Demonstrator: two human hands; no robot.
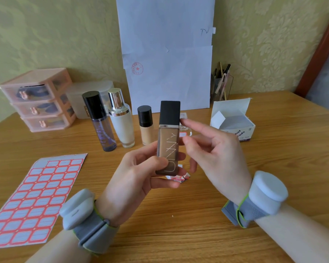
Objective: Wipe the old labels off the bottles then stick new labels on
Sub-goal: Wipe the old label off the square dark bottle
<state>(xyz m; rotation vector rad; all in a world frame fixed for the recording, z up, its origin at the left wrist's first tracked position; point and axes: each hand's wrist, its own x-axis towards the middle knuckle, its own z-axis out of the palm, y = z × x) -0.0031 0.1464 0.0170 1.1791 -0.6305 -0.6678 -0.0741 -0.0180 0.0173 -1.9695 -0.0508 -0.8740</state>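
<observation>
My left hand [139,173] grips the lower part of a brown rectangular bottle [168,147] with a black cap, held upright above the wooden table [179,234]. White lettering runs up its front. My right hand [215,150] hovers at the bottle's right side with loosely curled fingers; its index fingertip is near the cap and I see nothing in it. A sheet of red-bordered labels [36,198] lies at the left. Crumpled red-and-white label scraps [179,178] lie under the bottle. An open box of alcohol pads [234,120] stands at the right.
Behind stand a purple bottle [103,126], a white bottle with a gold cap [122,122], a small foundation bottle [145,126] and a clear bottle [186,130] bearing a red label. Pink drawers [38,99], a frosted box [89,92] and a pen holder [221,86] line the wall.
</observation>
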